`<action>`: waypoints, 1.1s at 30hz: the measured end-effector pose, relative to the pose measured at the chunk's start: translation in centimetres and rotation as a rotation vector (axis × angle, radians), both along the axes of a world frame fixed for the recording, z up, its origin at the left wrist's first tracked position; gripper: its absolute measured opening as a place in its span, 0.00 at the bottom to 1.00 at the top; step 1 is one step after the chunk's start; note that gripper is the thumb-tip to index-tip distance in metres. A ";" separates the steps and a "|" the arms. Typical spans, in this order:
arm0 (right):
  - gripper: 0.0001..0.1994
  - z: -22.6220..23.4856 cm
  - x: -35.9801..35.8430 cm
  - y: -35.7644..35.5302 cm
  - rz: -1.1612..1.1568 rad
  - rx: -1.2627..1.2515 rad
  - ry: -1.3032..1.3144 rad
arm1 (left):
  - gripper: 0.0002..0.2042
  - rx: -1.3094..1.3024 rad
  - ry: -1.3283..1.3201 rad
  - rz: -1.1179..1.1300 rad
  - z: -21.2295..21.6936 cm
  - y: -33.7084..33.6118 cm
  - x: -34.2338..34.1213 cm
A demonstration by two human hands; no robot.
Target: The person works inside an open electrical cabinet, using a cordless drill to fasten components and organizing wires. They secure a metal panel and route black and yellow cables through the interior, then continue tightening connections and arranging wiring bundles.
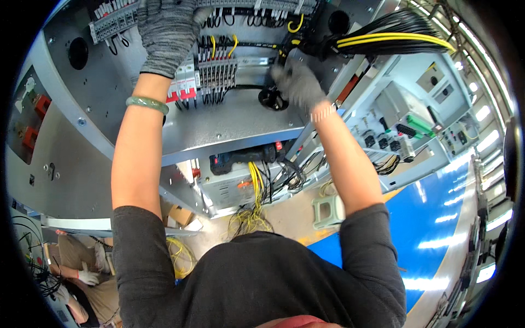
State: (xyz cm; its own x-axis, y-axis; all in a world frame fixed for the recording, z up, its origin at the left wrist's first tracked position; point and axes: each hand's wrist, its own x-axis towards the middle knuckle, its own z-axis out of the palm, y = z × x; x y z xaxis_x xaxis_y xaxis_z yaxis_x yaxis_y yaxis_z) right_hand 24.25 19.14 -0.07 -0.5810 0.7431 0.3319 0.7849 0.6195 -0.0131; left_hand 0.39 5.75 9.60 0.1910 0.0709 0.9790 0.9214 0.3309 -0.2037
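I see the wire bundle (394,37), black w/ yellow strands, coming in from upper right and ending at the top of the grey panel (229,123). Right hand (298,82), grey glove, sits just below the bundle's end, near a black round part (272,98); it's blurred, fingers look curled, can't tell if it pinches anything. Left hand (167,33), same glove, is up against the panel's upper left, fingers bent over the terminal strip (112,22); grip unclear, no item seen in it. Green bangle (146,104) on the left wrist. Betw. the hands: a row of breakers (205,76), red and white at left, grey at right, w/ black and yellow jumpers (221,46) looping above. Below the panel edge, a red-black unit (246,156) and loose yellow wires (254,186) hanging toward the floor (284,213). A green stool (328,210) stands on the floor near blue matting (415,218). Lower left, another person (82,273) in white gloves crouches among cables.
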 end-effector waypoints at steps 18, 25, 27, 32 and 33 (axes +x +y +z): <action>0.14 11.7 5.8 -6.0 0.106 0.850 -0.691 | 0.23 -0.032 -0.002 0.020 -0.5 0.9 -1.5; 0.13 12.0 4.2 -5.6 0.127 0.702 -0.733 | 0.27 -0.109 -0.029 0.012 -0.6 -1.1 -0.7; 0.14 11.6 3.9 -5.6 0.074 0.712 -0.701 | 0.26 -0.054 -0.021 -0.039 -0.7 -1.3 -0.3; 0.19 11.6 2.2 -6.1 -0.019 0.592 -0.748 | 0.23 -0.011 -0.030 -0.054 0.0 -1.1 -1.4; 0.18 11.3 3.0 -5.6 -0.018 0.625 -0.738 | 0.25 -0.028 -0.062 -0.060 -0.2 0.1 -1.4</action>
State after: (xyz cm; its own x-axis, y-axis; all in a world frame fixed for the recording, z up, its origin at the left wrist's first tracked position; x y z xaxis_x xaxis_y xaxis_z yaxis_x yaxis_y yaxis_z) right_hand 27.25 13.53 11.24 -0.7921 0.5668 0.2265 0.4727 0.3349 0.8151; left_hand -1.05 5.88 9.42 0.1344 0.0891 0.9869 0.9507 0.2693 -0.1538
